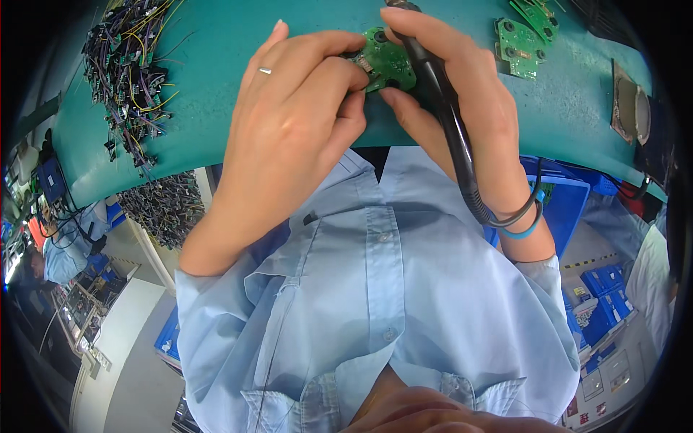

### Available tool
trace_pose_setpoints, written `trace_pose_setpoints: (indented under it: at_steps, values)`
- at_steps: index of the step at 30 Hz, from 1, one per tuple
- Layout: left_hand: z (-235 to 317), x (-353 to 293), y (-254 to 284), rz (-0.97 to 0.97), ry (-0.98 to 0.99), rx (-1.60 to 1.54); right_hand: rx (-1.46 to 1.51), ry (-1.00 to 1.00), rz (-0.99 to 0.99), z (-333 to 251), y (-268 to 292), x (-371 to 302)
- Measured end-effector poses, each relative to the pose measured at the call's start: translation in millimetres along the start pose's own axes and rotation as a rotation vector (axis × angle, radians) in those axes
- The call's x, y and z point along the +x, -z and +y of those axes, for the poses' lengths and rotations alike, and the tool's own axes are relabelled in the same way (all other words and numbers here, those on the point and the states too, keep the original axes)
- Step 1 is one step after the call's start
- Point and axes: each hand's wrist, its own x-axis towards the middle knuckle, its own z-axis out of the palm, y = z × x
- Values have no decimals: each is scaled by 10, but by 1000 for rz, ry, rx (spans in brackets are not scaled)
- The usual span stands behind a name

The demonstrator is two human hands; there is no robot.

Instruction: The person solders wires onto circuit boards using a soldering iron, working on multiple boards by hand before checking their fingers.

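Steadying: green circuit board [388, 59], at twelve o'clock, is gripped by curled left hand [296, 108]; black corded tool [446, 108] is held by right hand [480, 94]. Firm, flex-free bracing is advised.

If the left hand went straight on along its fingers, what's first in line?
The green circuit board, which the left hand seems to touch. Beyond it lies the black tool in the right hand, though depth is unclear.
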Motion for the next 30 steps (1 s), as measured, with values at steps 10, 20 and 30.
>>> trace_pose_setpoints:
  at_steps: [10, 20, 30]
  values:
    - [-138, 198, 19, -21, -209, 119, -110, 73, -39, 61, -67, 39]
    - [-117, 183, -2, 11, -192, 93, -84, 42, -47, 94, -78, 25]
    - [-141, 186, -76, 56, -197, -44, -87, 47, -61, 79, -59, 28]
